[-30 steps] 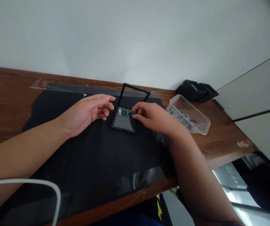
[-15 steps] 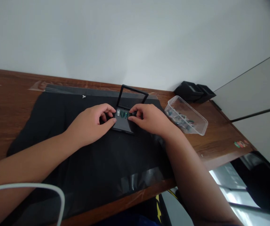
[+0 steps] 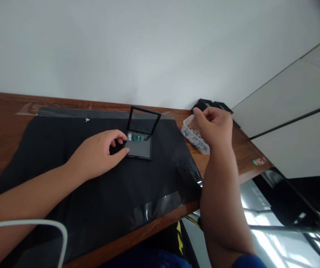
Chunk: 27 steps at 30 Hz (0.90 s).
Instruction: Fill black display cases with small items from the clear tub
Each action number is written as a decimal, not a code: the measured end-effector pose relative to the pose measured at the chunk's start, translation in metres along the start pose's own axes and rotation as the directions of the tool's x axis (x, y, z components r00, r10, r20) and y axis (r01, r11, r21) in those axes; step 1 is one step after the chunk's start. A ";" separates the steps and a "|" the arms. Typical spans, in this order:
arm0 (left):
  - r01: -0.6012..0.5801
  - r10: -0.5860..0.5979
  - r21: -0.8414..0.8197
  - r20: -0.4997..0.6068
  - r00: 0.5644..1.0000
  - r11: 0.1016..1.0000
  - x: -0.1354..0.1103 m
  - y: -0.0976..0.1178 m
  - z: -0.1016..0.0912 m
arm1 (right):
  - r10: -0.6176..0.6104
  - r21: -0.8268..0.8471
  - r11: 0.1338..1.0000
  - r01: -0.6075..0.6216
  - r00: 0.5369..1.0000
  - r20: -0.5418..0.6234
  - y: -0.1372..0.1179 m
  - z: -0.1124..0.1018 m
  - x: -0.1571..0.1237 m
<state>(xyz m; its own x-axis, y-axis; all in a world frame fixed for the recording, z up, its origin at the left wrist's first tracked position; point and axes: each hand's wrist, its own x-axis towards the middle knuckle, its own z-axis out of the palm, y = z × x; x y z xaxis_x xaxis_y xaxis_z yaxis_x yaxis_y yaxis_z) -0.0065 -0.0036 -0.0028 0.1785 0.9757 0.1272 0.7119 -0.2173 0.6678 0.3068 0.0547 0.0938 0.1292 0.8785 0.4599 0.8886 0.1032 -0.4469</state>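
Note:
A small black case [image 3: 139, 149] lies on the dark mat, its framed, see-through lid [image 3: 141, 121] standing up at the back. Along the back of its grey inside sit a silvery clear piece [image 3: 129, 136] and several small glossy green pieces [image 3: 138, 138]; they resemble press-on nails, but are too small to be sure. My left hand [image 3: 104, 150] holds the left edge of the case between thumb and fingers. Over at the right, my right hand [image 3: 216, 121] is raised in front of a clear plastic tub [image 3: 204, 149], thumb apart from the curled fingers, with nothing visible in it.
Many small packets and pieces [image 3: 193, 137] lie in the tub. Black bins [image 3: 204, 104] stand behind it by the wall. A tiny white scrap [image 3: 87, 120] is on the mat [image 3: 106, 201]. A white cable [image 3: 37, 222] crosses in front of my left forearm.
My right hand has left the case and moved right to the tub. My left hand stays at the case's left edge. The whole view has shifted slightly to the right.

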 end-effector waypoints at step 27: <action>-0.027 0.026 0.025 0.045 0.999 0.999 0.003 0.002 -0.002 | 0.150 -0.464 0.864 0.195 0.780 0.607 0.066 -0.018 0.048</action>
<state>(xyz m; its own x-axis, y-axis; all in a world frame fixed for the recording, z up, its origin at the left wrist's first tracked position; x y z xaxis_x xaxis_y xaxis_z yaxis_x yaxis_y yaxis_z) -0.0061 -0.0010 0.0005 0.2271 0.9675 0.1113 0.7238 -0.2441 0.6454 0.3792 0.0953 0.0999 -0.0330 0.9841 -0.1744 0.9973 0.0440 0.0593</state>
